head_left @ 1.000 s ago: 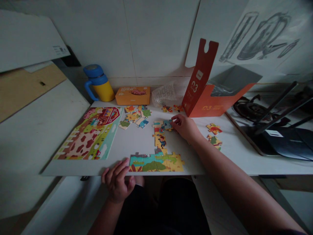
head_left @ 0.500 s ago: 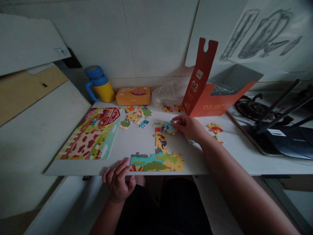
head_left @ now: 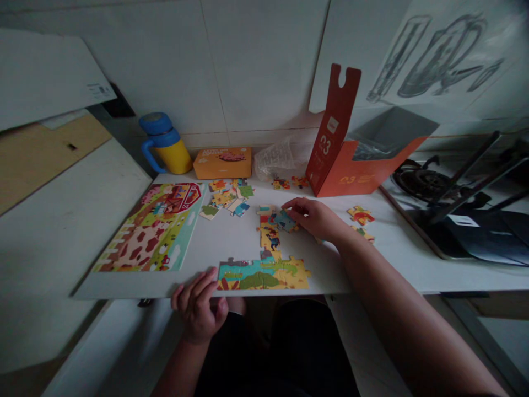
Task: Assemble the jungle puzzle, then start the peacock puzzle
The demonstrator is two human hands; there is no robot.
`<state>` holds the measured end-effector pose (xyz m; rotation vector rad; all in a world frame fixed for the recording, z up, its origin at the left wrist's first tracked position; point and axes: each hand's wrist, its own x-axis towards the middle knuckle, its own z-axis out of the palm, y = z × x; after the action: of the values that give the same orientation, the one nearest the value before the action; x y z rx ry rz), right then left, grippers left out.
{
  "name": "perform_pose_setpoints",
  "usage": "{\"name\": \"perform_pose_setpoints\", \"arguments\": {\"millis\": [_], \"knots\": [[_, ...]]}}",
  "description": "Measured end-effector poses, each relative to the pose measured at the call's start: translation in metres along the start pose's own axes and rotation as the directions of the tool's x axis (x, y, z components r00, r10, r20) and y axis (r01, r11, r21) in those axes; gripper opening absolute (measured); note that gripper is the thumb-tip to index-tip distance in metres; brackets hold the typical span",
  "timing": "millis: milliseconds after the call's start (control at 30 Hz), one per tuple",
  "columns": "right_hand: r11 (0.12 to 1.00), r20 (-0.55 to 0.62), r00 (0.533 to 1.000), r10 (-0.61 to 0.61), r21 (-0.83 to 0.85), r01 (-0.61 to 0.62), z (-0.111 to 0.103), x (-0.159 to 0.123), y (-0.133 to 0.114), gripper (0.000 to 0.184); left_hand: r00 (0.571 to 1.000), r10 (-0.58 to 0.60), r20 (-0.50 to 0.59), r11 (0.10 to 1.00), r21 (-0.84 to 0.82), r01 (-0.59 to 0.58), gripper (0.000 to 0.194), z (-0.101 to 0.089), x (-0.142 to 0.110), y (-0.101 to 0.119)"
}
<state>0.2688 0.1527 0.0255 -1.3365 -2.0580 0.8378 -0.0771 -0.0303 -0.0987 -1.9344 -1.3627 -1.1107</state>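
My right hand [head_left: 314, 216] reaches over the white board [head_left: 223, 237] and pinches a blue puzzle piece [head_left: 285, 220], pressing it against the top of a partly joined puzzle column [head_left: 269, 234]. That column runs down to a joined bottom strip [head_left: 264, 274] at the board's front edge. My left hand [head_left: 199, 310] curls round the front edge beside the strip, fingers on top of the board. A heap of loose pieces [head_left: 229, 197] lies behind and to the left. Two more loose pieces [head_left: 361, 215] lie right of my wrist.
A finished farm picture sheet [head_left: 155, 229] lies on the left. Along the wall stand a blue-and-yellow jug [head_left: 165, 144], a small orange box [head_left: 223, 162], a crumpled plastic bag [head_left: 275, 157] and an open orange carton [head_left: 351, 149]. A gas stove with black items [head_left: 454, 204] sits right.
My right hand has slid slightly left and turned the blue piece against the column's top. My left hand has stayed on the board's edge.
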Motion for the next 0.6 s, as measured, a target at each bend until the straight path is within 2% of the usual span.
{"name": "perform_pose_setpoints", "arguments": {"millis": [233,367,600], "knots": [[0.998,0.02,0.998,0.064,0.014,-0.064,-0.0018,0.0003,0.0002,0.029,1.0,0.001,-0.001,1.0,-0.009,-0.001,0.026,0.0007,-0.0016,-0.0011],[0.994,0.051,0.994,0.092,-0.058,-0.089,-0.0033,0.0005,-0.0015,0.023,1.0,-0.016,-0.003,1.0,-0.017,0.016,0.027,0.0007,-0.0017,-0.0004],[0.977,0.083,0.987,0.136,-0.175,-0.12,-0.0072,-0.0002,-0.0035,0.027,1.0,-0.014,-0.012,1.0,-0.016,0.014,0.026,0.0006,-0.0009,0.0002]]}}
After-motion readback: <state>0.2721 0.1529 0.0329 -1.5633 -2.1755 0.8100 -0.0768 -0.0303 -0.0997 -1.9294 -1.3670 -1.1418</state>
